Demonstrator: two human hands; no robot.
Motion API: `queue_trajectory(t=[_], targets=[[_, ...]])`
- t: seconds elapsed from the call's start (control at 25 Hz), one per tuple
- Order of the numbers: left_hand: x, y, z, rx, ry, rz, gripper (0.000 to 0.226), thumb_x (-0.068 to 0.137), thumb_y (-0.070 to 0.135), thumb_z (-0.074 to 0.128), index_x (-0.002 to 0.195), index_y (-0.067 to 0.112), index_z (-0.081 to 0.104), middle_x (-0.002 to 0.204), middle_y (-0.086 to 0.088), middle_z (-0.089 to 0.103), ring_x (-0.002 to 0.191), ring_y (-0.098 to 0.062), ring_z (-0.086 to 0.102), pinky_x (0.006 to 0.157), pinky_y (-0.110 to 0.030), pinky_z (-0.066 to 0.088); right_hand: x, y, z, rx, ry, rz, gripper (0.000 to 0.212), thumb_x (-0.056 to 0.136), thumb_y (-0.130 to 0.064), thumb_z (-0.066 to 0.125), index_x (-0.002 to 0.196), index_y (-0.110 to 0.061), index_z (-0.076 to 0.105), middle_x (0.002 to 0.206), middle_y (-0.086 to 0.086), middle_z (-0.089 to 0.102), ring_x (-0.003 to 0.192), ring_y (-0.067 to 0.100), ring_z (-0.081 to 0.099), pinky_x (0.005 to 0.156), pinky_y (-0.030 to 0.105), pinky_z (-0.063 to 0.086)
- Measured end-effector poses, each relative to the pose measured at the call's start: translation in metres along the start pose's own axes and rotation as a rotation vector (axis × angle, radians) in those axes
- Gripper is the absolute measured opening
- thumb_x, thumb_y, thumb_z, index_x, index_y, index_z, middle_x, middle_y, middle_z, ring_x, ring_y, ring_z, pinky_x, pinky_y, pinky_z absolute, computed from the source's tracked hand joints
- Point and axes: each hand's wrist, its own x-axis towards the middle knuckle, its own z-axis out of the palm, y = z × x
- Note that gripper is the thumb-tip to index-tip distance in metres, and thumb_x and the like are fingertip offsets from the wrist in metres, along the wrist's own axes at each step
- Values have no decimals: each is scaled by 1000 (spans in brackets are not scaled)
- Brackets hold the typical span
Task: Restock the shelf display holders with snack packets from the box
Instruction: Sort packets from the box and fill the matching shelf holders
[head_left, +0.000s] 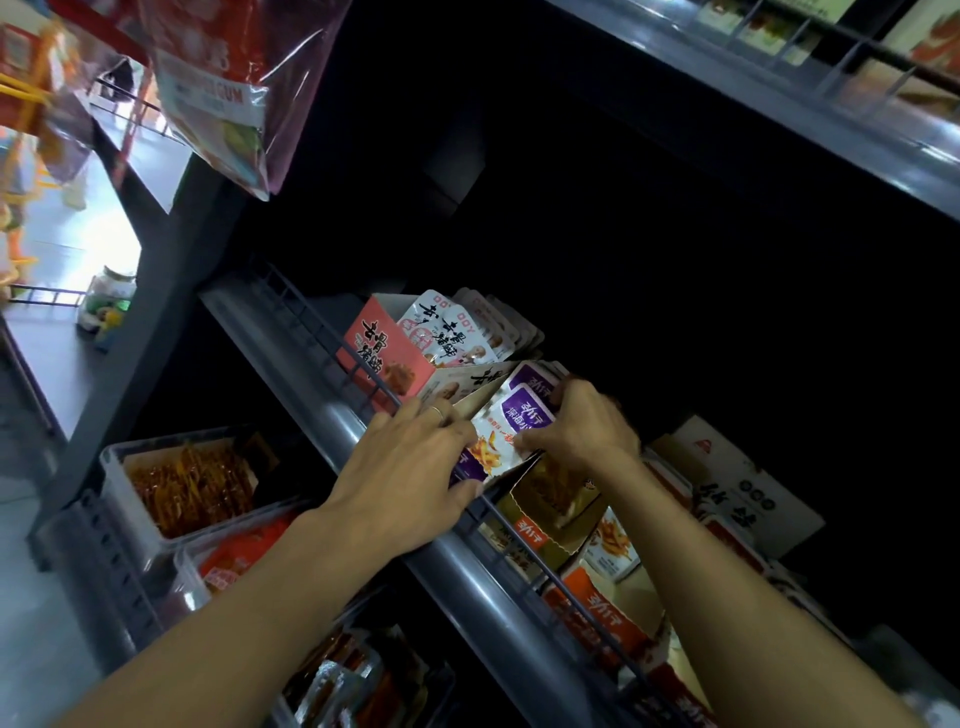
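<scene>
Head cam, tilted view: glossy purple-and-white snack packets (511, 421) stood bunched in a cardboard display holder (480, 395) on the grey metal shelf (291, 338), behind its thin wire rail (363, 371). Right hand (584, 423) reached in from above, grip curled around the packets' far side, thumb on the near face. Left hand (410, 467) lay flat, grip relaxed with straight fingers pressing the packets' front; a ring showed on one finger. Just beside sat a pink carton (382, 353) of white foil pouches (449, 330).
</scene>
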Motion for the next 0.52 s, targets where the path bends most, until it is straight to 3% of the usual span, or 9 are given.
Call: queue_trajectory(t=[0.12,0.24,0.32,0.4,0.52], targets=[[0,0,-2,-4,-20,4,54,92,54,54,139,30,45,141,10,42,127,-13,35,103,-34,32,1,5,-7,309,-59,-37,14,91,-27,67,87,-20,54,89,-7,56,91,14,61,68,26,51],[-2,5,-9,-95,-32,-39,56,92,54,55,141,28,46,143,8,44,130,-13,37,106,-37,32,-1,11,-31,597,-28,28,7,95,-28,60,95,-21,58,95,0,63,88,14,61,66,26,49],[-1,10,-16,-296,43,-108,54,92,50,58,138,25,48,141,7,48,128,-14,41,107,-38,36,-4,16,-49,667,55,35,8,94,-31,63,94,-23,60,94,2,67,81,14,63,65,28,49],[4,16,-25,-512,144,-195,58,89,42,65,140,21,46,134,7,52,123,-13,46,102,-35,41,-14,19,-65,789,78,19,10,93,-28,65,89,-20,62,83,0,69,69,9,63,57,21,48],[12,25,-39,-932,104,-352,47,83,23,77,123,13,56,111,9,63,97,-5,62,83,-20,49,-31,21,-80,1023,-82,-73,10,92,-19,65,84,-14,63,78,2,71,64,7,63,50,15,46]])
